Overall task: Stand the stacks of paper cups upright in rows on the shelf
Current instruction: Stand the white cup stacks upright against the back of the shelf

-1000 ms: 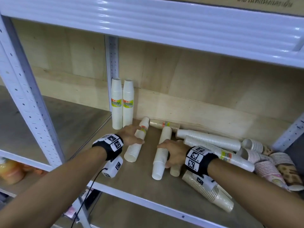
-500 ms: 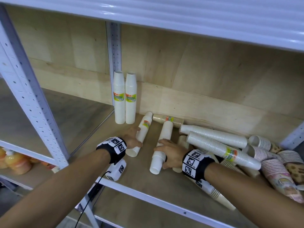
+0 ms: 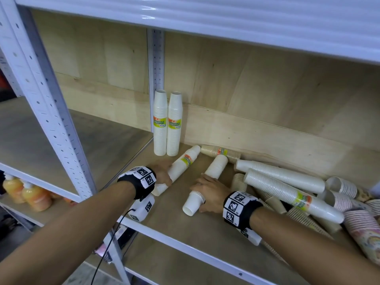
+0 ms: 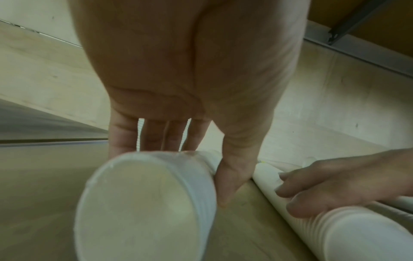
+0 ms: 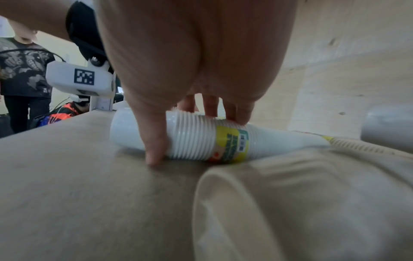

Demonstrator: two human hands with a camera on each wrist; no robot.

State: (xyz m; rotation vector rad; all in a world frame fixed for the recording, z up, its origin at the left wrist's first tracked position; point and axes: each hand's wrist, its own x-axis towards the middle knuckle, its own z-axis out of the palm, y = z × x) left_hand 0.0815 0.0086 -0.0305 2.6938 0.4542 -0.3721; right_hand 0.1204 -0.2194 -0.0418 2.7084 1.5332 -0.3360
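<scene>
Wooden shelf (image 3: 170,229): two upright white ribbed stacks (image 3: 167,124) at 11 o'clock. Left hand (image 3: 162,173) grips a lying labelled cup stack (image 3: 181,167); right hand (image 3: 209,194) grips a second lying stack (image 3: 207,179). At 3 o'clock, a toppled heap (image 3: 298,192), partly cut off.

Two white cup stacks (image 3: 167,124) with green labels stand upright, touching, at the shelf's (image 3: 185,229) far left corner. Two more white stacks (image 3: 181,167) (image 3: 207,179) lie flat nearer, beside a tumbled pile (image 3: 287,188) to the right.
</scene>
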